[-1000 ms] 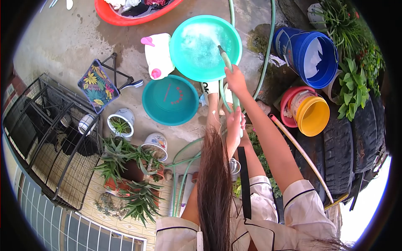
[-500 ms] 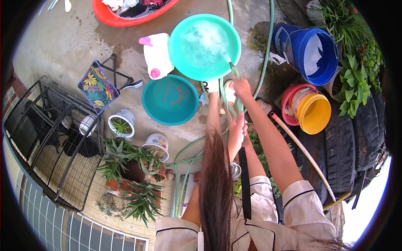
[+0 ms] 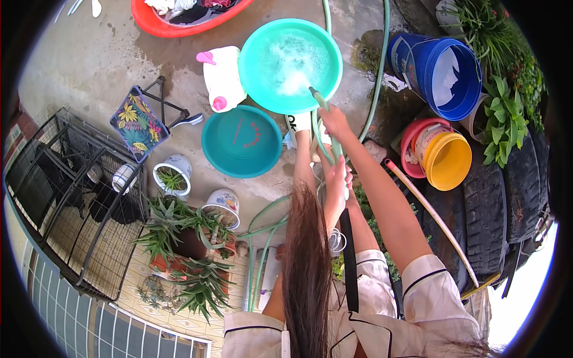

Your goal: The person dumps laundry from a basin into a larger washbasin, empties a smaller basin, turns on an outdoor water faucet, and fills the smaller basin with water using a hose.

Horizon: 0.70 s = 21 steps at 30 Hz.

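Observation:
My right hand is wrapped around a green garden hose just behind its dark tip. Water streams from that tip into a bright turquoise basin, churning the water inside white. Lower down, my left hand is closed around the same hose, its forearm partly covered by my long hair. A white detergent jug with pink caps lies against the basin's left side. Below it sits a darker teal basin with red markings.
A red tub with laundry lies at the top. Blue buckets and a yellow bucket stand right, near black tires. On the left are a folding stool, a wire cage and potted plants.
My right hand has shifted slightly left and down, and the hose tip has swung left over the basin. The splash has moved toward the basin's near side. My left hand still grips the hose.

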### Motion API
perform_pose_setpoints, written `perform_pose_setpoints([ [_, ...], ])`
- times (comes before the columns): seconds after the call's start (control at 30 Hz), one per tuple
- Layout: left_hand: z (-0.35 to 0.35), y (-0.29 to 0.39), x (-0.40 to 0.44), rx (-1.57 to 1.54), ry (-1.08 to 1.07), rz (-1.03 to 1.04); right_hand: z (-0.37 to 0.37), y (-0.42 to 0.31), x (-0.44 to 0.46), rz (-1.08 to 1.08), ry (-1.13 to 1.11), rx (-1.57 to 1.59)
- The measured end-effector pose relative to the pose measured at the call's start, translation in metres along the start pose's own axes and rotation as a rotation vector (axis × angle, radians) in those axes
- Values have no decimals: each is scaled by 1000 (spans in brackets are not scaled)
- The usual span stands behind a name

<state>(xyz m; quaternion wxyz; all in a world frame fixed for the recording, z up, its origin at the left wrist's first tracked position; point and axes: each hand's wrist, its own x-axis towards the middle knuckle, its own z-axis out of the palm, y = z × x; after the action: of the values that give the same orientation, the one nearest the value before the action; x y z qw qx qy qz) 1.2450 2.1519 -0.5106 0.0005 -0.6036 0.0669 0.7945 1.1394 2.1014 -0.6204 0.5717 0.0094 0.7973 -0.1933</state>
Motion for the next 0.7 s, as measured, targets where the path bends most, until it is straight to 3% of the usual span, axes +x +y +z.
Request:
perform_pose_setpoints([
  [0.7,9,-8,2,61,39,-47,-15,13,-1,127,51,88],
])
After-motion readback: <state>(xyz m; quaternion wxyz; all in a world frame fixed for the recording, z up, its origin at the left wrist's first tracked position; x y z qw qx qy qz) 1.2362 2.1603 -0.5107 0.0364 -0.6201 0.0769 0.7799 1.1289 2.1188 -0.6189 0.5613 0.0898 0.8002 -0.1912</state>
